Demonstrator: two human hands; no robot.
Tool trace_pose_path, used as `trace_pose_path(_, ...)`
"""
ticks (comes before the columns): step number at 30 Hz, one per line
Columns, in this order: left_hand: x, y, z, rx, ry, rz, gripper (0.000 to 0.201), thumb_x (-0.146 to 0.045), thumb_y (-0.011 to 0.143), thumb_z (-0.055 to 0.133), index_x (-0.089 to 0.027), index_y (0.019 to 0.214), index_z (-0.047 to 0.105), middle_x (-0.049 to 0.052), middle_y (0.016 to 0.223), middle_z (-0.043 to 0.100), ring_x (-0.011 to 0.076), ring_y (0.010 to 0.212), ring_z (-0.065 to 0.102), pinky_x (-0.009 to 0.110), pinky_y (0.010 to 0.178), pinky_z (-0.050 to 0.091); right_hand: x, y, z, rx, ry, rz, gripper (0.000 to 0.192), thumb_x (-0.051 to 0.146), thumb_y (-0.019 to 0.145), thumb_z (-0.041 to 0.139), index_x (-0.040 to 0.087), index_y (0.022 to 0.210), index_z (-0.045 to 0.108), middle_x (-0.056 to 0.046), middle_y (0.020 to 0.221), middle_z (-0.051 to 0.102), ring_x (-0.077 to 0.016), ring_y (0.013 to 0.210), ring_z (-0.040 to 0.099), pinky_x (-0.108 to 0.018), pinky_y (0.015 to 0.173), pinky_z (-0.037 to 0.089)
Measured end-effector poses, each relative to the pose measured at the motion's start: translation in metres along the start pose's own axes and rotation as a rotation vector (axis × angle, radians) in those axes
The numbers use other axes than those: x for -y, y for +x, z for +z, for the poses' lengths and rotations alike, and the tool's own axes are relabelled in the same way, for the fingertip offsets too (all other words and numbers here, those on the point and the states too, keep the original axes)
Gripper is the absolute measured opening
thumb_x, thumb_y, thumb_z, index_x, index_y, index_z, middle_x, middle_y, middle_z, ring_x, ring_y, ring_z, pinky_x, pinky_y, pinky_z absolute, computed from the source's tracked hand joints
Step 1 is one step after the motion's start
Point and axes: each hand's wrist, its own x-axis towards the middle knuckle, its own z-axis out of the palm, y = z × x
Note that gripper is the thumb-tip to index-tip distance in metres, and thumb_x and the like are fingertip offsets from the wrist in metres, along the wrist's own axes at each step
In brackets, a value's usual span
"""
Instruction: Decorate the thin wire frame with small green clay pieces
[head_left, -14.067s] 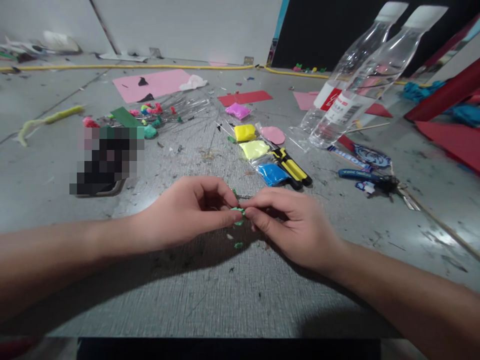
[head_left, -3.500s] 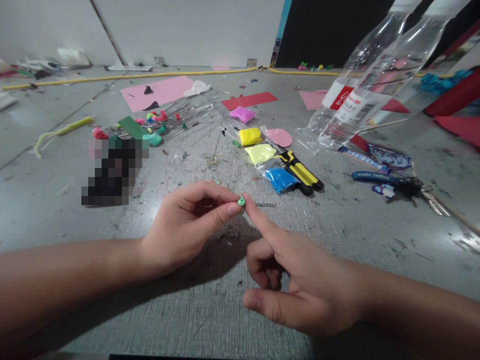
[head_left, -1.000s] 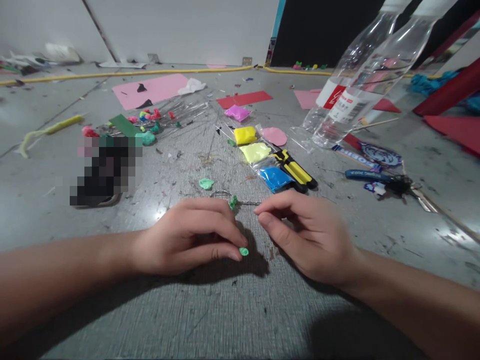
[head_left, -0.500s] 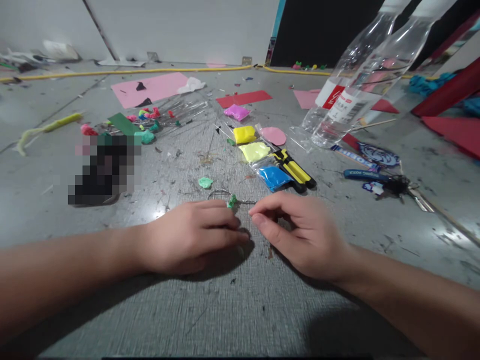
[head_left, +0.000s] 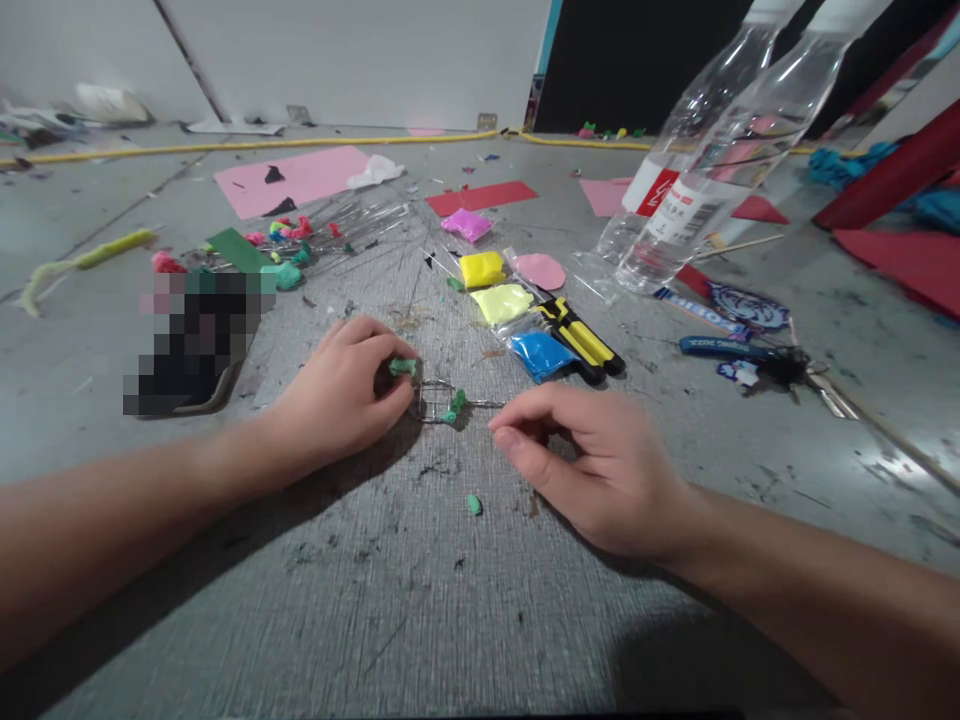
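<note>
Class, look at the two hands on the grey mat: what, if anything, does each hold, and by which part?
The left hand pinches a small green clay lump by its edge between fingertips. The right hand holds nothing.

Head view — forward and down, close over the floor (head_left: 465, 600)

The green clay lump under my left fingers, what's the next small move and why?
Probably pinch the green clay lump and lift it toward the wire loop. The left hand has fingertips on it but has not raised it; the loop, with green bits on it, lies just beside, and the right hand rests by its stem.
</note>
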Motion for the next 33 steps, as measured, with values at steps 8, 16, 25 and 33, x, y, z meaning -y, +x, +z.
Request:
trace_pose_path(8,-0.024,-0.014,-0.012,-0.035,-0.359,0.071,0.016,-0.026,0.090,0.067,-0.020,0.104,0.066,0.003,0.091,0.076,0.0139,0.073,0.068,0.027,0.066,0.055,-0.002,0.001,0.001,0.021,-0.040,-0.006,0.006,0.020,0.095,0.062,0.018,0.094,0.068,0.002,0.068,0.067,-0.0110,0.059,0.060,-0.023,0.055,0.046)
trace_pose_path(16,-0.051,-0.031,-0.017,0.168,-0.719,0.088,0.018,-0.021,0.089,0.072,-0.020,0.106,0.065,0.001,0.088,0.076,0.0109,0.069,0.068,0.021,0.060,0.054,-0.003,0.000,0.006,0.127,-0.101,-0.174,0.009,0.024,0.101,0.063,0.017,0.099,0.068,-0.004,0.086,0.069,-0.0155,0.077,0.063,-0.028,0.070,0.051)
trace_pose_path(25,-0.046,-0.027,-0.016,0.160,-0.703,0.073,0.020,-0.026,0.089,0.073,-0.020,0.107,0.068,0.002,0.087,0.077,0.0120,0.066,0.067,0.023,0.058,0.054,-0.006,0.001,0.004,0.113,-0.084,-0.186,0.009,0.019,0.102,0.062,0.017,0.095,0.068,-0.005,0.086,0.071,-0.0154,0.077,0.064,-0.028,0.070,0.051)
trace_pose_path(33,-0.045,-0.020,-0.021,0.187,-0.606,0.283,0.009,-0.020,0.095,0.064,-0.019,0.088,0.071,0.001,0.080,0.077,0.0125,0.070,0.070,0.023,0.065,0.054,0.000,0.002,0.000,0.100,-0.069,-0.080,0.014,0.020,0.103,0.056,0.021,0.090,0.061,0.000,0.077,0.065,-0.0137,0.069,0.059,-0.028,0.064,0.046)
